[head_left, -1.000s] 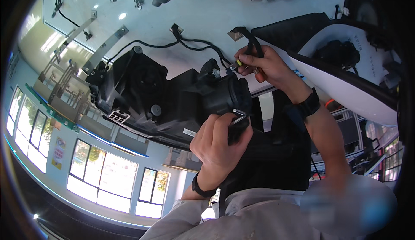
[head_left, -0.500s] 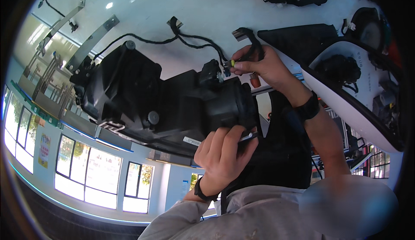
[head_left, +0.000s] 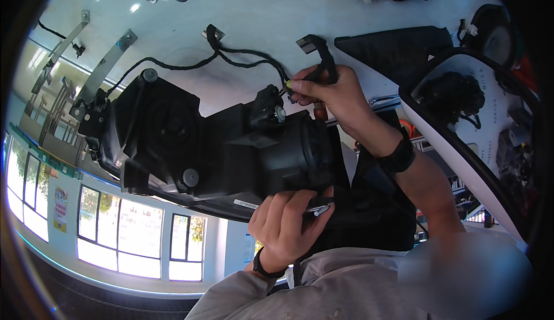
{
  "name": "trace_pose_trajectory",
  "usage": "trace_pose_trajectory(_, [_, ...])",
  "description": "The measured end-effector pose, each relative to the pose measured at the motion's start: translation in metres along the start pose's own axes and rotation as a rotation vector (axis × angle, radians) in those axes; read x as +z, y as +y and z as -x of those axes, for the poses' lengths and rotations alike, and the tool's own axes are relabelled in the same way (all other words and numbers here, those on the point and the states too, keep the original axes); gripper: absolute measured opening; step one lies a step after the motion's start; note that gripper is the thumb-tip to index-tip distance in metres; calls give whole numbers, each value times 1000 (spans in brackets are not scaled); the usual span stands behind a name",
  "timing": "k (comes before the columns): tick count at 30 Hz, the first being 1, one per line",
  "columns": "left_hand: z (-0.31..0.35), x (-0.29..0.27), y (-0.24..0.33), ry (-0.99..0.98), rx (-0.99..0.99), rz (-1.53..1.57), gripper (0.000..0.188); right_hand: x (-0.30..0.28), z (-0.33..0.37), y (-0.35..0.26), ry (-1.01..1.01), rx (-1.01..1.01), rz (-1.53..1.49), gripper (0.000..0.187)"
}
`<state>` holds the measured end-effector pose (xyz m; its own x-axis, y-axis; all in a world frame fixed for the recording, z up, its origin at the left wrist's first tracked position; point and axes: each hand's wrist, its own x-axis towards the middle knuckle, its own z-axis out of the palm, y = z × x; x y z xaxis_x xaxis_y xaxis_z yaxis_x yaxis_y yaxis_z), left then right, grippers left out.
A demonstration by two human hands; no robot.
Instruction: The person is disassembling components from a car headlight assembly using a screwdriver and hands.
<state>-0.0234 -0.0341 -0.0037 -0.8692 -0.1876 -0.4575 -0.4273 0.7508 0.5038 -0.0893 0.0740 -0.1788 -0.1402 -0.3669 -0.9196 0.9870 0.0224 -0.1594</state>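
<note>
Our right grip (head_left: 337, 92) pinches the yellow-marked connector (head_left: 288, 83), the black housing (head_left: 231, 147) to its left.
Our left grip (head_left: 283, 221) clasps a slim silvery object (head_left: 321, 210), the housing just above it; we judge this connector handling, the next move calling for a steady pinch.

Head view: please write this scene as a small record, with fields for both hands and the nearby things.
Left hand: closed around a metal-ended object, at the lower edge of the black housing
Right hand: pinching a yellow-tipped connector
Below right hand: orange-brown handle; whether held is unclear
Behind housing: branching black cable on a pale surface
Far left: metal brackets
Far right: white shell with black rim
</note>
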Motion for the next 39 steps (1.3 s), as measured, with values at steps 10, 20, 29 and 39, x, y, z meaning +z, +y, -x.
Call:
trace_pose_trajectory(10, [1,0,3,10,-24,-10,39,-4,-1,-6,6,98,21,26])
trace_pose_trajectory(20, [1,0,3,2,-24,9,38,-5,4,-11,3,134,26,26])
trace_pose_trajectory(29, [4,-1,4,-25,-36,-24,40,2,4,-14,-7,138,57,23])
trace_pose_trajectory(39, [4,-1,3,-23,-22,-40,41,-2,-5,-16,-97,100,192,24])
